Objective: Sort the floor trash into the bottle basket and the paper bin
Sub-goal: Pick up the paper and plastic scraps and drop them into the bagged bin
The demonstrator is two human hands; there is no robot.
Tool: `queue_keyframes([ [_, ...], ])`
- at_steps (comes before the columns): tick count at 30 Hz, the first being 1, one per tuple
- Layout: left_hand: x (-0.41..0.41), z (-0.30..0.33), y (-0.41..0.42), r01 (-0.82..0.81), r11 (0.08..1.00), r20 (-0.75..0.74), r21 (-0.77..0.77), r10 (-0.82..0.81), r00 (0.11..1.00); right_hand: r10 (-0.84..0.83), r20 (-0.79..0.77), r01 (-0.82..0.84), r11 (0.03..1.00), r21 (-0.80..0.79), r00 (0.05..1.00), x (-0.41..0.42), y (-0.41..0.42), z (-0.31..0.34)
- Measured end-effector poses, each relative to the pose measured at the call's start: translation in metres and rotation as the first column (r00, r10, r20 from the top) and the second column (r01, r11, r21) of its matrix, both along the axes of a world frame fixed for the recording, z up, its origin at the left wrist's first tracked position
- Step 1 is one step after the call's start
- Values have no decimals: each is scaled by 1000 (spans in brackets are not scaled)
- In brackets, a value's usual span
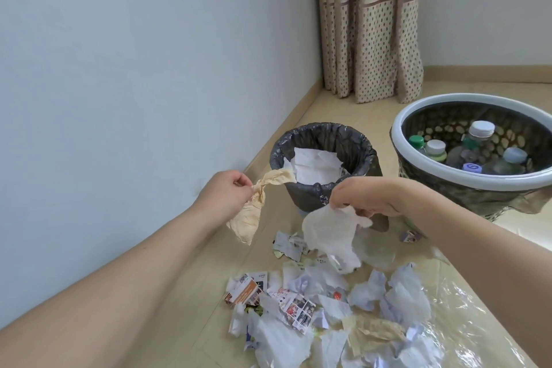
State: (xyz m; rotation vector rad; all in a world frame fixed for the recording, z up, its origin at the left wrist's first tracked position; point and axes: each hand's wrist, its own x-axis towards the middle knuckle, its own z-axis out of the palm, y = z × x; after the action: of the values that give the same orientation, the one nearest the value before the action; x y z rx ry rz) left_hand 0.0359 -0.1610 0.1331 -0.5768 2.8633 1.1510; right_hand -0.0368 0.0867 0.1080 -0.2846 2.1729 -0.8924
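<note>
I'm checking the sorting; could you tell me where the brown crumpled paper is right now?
In the head view, left of centre: the left hand pinches the brown crumpled paper beside the black-lined paper bin.

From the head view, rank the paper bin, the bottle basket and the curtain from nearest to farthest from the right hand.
From the right hand:
1. Paper bin, just behind the hand, black-lined.
2. Bottle basket, farther back to the right, white-rimmed.
3. Curtain, at the far wall.
</note>
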Motion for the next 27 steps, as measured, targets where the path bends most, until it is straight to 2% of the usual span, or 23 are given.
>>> queue_keyframes([
  [4,-23,17,21,-2,1000,-48,13,3,999,9,-2,-9,1000,-30,1000,-17,17,16],
  [6,-38,24,31,-10,1000,-76,9,11,997,-19,30,22,994,-111,999,-28,26,21],
  [10,-74,32,50,-29,995,-121,98,41,992,-246,-37,219,914,-342,969,-52,42,35],
  [12,-98,32,58,-37,993,-123,115,51,991,-409,-96,330,835,-440,908,-67,46,33],
  [14,-123,28,65,-41,997,-121,68,49,992,-543,-179,399,768,-501,821,-82,43,22],
  [17,-154,14,72,-23,995,-102,-96,13,995,-591,-393,388,784,-485,704,-102,31,-5],
  [19,-170,-3,75,27,976,-76,-214,-45,996,-483,-529,320,871,-373,698,-109,23,-23],
  [21,-181,-22,80,152,925,10,-349,-159,987,-158,-676,178,983,-41,719,-113,13,-37],
  [23,-189,-42,85,342,831,204,-440,-278,939,220,-681,22,945,327,698,-116,2,-46],
  [24,-192,-52,87,442,773,332,-455,-313,890,339,-628,-49,901,432,701,-116,-1,-50],
  [26,-200,-66,90,592,617,519,-519,-323,791,467,-515,-157,830,535,719,-117,-7,-58],
  [27,-205,-71,89,621,528,545,-579,-316,777,486,-476,-185,816,548,732,-117,-9,-60],
])
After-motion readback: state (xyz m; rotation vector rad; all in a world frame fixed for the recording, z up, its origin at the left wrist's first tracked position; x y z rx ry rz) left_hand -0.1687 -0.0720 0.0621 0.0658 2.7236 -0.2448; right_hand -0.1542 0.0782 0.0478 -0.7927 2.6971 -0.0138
